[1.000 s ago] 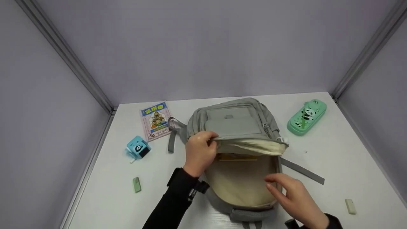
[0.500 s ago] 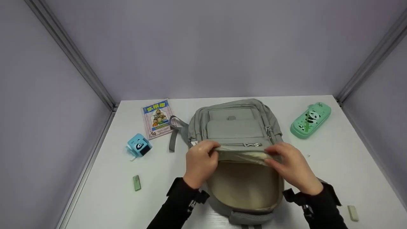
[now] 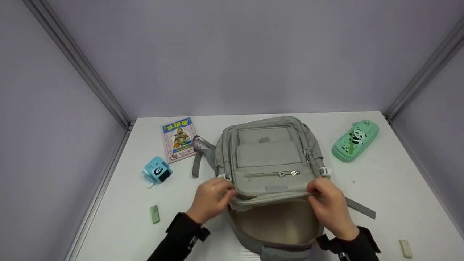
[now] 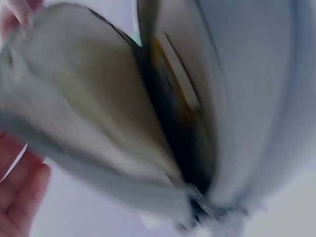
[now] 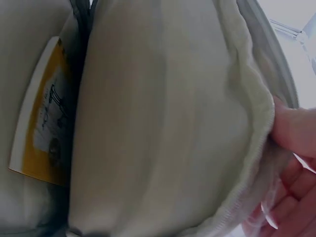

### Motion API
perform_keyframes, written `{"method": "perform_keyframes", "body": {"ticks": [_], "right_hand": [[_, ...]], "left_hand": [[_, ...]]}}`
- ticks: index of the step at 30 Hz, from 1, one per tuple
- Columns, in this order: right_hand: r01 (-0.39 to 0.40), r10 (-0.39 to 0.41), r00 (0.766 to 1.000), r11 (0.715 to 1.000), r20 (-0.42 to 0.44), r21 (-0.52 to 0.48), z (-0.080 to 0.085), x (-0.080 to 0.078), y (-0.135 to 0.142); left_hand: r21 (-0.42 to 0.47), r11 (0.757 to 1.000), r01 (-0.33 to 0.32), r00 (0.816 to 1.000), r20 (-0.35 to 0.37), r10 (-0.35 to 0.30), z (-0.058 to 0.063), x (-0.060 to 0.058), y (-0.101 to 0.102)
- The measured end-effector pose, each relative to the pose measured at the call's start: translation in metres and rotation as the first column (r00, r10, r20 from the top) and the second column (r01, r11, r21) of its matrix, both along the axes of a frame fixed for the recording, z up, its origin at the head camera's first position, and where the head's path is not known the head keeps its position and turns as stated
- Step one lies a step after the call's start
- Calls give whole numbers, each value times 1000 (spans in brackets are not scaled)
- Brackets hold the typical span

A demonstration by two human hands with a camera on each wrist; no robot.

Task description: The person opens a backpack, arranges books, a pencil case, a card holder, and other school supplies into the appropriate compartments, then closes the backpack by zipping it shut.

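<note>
Here's the grey backpack (image 3: 268,154), lying on its back in the middle of the white bench (image 3: 119,224), its mouth gaping toward the person. Right hand (image 3: 330,206) on the front flap (image 3: 277,183): thumb inside, fingers outside, a clear pinch on the edge! And the left hand (image 3: 210,199)? It's at the flap's opposite corner, fingers loose against the edge, thumb tip clear of the fabric in the blurred left wrist view. Peek inside from the right wrist: a yellow-covered book (image 5: 52,113) leans against the back lining. Over on the left, a pink-bordered booklet (image 3: 179,139) lies just beside a grey strap (image 3: 197,165), with a blue panda-printed box (image 3: 157,170) and a small green block (image 3: 155,214) nearer the person. Across to the right, a green panda case (image 3: 355,140) sits at the far corner, a pale block (image 3: 405,248) near the close one.
</note>
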State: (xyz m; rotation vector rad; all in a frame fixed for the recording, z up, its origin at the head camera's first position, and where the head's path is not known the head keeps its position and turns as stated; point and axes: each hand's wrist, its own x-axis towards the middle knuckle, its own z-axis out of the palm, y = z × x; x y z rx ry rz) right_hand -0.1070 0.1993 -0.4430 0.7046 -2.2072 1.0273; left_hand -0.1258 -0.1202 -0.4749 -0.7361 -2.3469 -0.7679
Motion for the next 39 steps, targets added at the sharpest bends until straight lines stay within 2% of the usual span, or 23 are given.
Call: {"method": "perform_keyframes", "body": {"ticks": [1, 2, 3, 4, 5, 7, 8, 9, 11, 14, 17, 22, 24, 26, 30, 34, 37, 39], "right_hand": [[3, -3, 1000, 1000, 1, -4, -1, 1, 0], [9, -9, 1000, 1000, 3, -6, -1, 2, 0], [15, -15, 1000, 1000, 5, -4, -2, 3, 1], [18, -18, 1000, 1000, 7, -2, -2, 3, 1], [19, -19, 1000, 1000, 9, 1, -2, 3, 2], [21, -21, 1000, 1000, 12, 5, -2, 4, 2], [23, -24, 1000, 1000, 15, 6, -2, 4, 2], [26, -26, 1000, 1000, 18, 7, -2, 5, 3], [30, -31, 999, 1000, 28, 7, -2, 5, 3], [40, -40, 998, 999, 50, 3, -1, 7, 3], [49, -49, 996, 999, 70, 0, 0, 8, 4], [45, -45, 996, 999, 79, -2, 0, 9, 5], [48, -48, 996, 999, 81, -8, 0, 9, 5], [48, -46, 995, 999, 90, -14, 0, 9, 4], [57, -55, 992, 998, 117, -11, 0, 10, 3], [55, -52, 990, 998, 130, -13, 0, 11, 2], [51, -47, 990, 998, 135, -25, 1, 11, 2], [50, -45, 989, 998, 138, -32, 1, 10, 2]], "left_hand": [[12, 997, -81, 996, 41, 80, -2, -12, -8], [11, 985, -171, 981, 94, 169, -5, -24, -16], [-5, 965, -263, 953, 156, 261, -8, -37, -24], [-46, 936, -349, 910, 221, 350, -11, -50, -33], [-97, 905, -414, 859, 287, 424, -15, -62, -42], [-197, 858, -475, 763, 394, 513, -27, -83, -59], [-244, 842, -482, 722, 433, 539, -34, -91, -67], [-286, 829, -480, 685, 468, 558, -40, -97, -73], [-346, 816, -464, 626, 523, 578, -53, -105, -85], [-402, 807, -433, 566, 575, 591, -68, -109, -97], [-423, 806, -414, 531, 607, 591, -78, -110, -104], [-479, 789, -385, 463, 639, 614, -79, -109, -107], [-494, 787, -370, 445, 650, 617, -76, -109, -106], [-498, 788, -362, 439, 654, 616, -74, -106, -107], [-491, 793, -361, 465, 642, 610, -73, -100, -109], [-478, 785, -393, 532, 578, 619, -77, -92, -113], [-443, 775, -451, 586, 508, 632, -82, -87, -117], [-402, 766, -501, 586, 494, 642, -85, -85, -119]]}}
